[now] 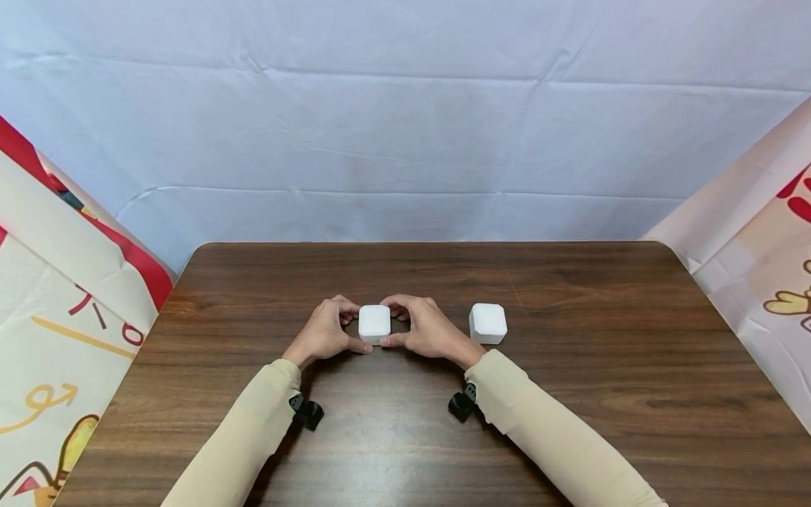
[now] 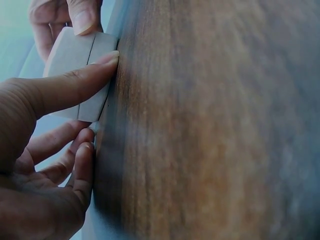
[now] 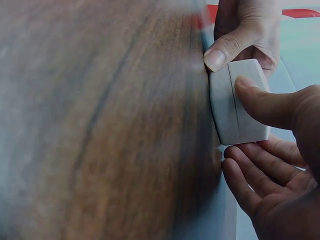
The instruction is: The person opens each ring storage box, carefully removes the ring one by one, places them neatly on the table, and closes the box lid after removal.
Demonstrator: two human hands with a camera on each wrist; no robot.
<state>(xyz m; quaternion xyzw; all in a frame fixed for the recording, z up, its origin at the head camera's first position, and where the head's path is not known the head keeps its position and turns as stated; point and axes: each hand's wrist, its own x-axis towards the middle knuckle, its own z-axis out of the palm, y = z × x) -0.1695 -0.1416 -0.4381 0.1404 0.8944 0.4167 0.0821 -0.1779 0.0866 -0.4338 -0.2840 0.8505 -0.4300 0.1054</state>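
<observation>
A white box (image 1: 374, 322) sits on the brown wooden table (image 1: 393, 443), near its middle, held between a person's two hands. The left hand (image 1: 326, 331) has its grip partly closed on the box's left side, thumb at the near face and curled fingers behind; its thumb tip reaches the lower part, just by the table. The right hand (image 1: 431, 329) grips the right side the same way, its thumb on the near face by a thin seam that runs round the box. A second white box (image 1: 488, 322) stands well apart to the right, just beyond the right wrist. Both arms wear cream sleeves (image 1: 234, 436), with a small black camera (image 1: 308, 412) at each wrist.
</observation>
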